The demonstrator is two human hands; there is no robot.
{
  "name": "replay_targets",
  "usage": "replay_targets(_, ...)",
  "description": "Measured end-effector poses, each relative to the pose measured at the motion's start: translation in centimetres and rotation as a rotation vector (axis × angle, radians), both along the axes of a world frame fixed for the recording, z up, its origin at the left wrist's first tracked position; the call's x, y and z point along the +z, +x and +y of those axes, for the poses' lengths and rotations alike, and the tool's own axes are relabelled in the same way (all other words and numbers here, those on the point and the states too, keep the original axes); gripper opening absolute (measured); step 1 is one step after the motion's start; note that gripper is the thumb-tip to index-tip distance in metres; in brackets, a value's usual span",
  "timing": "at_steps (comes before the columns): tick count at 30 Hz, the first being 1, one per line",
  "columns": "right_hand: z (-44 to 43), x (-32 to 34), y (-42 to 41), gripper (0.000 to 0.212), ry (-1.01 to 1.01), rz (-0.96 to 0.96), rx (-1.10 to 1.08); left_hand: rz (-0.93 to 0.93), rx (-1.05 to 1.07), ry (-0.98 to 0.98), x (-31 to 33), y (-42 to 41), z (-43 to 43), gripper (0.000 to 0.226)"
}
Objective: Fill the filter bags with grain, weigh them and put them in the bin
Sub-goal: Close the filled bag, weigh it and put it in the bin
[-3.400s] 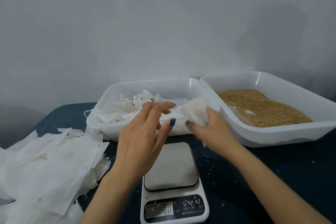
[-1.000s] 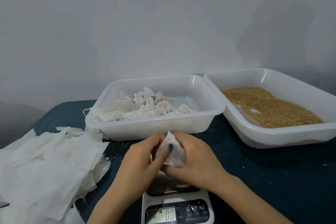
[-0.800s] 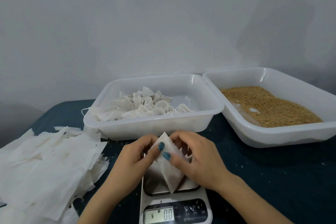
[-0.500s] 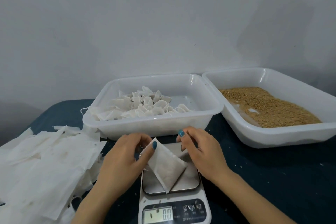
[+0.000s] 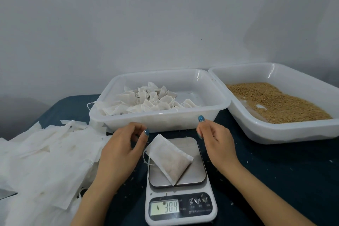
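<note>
While the filter bag (image 5: 169, 159) lies alone on the scale (image 5: 194, 172), head view says the step is weighing. The display (image 5: 164, 207) shows 304; decimal point not legible.

Left hand (image 5: 119, 150) is just left of the bag, right hand (image 5: 216, 143) to its right. Fingers on both are loosely curled, holding nothing, clear of the bag.

Bag lies flat, long axis diagonal. String end points far-left and overhangs the platform edge; closed end points near-right.

Likely next: accept the reading, pinch the string end, lift it into the bin (image 5: 165, 121) just beyond, beside the bags already there. Keep the mouth up so no grain spills.
</note>
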State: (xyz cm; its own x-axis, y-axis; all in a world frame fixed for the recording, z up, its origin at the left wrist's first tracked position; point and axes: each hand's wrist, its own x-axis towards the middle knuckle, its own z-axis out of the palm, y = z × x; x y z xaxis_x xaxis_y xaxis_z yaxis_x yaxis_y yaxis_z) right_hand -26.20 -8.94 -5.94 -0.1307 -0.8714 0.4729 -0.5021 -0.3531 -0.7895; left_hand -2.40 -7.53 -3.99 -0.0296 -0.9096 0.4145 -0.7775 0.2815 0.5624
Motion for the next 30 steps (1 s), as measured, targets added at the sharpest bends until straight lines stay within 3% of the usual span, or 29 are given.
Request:
replay_targets(17,-0.1,-0.3,0.1,0.043,0.022,-0.012,0.022,-0.041,-0.037,0.041,0.1,-0.2,0.2,0.017)
replay_targets(23,0.0,-0.3,0.2,0.042,0.033,-0.01,0.022,-0.149,-0.236,0.06,-0.3,-1.8,0.4,0.051)
replay_targets(30,0.0,-0.1,0.1,0.043,0.031,-0.024,0.033,-0.096,-0.311,-0.021,1.7,-3.3,0.4,0.032)
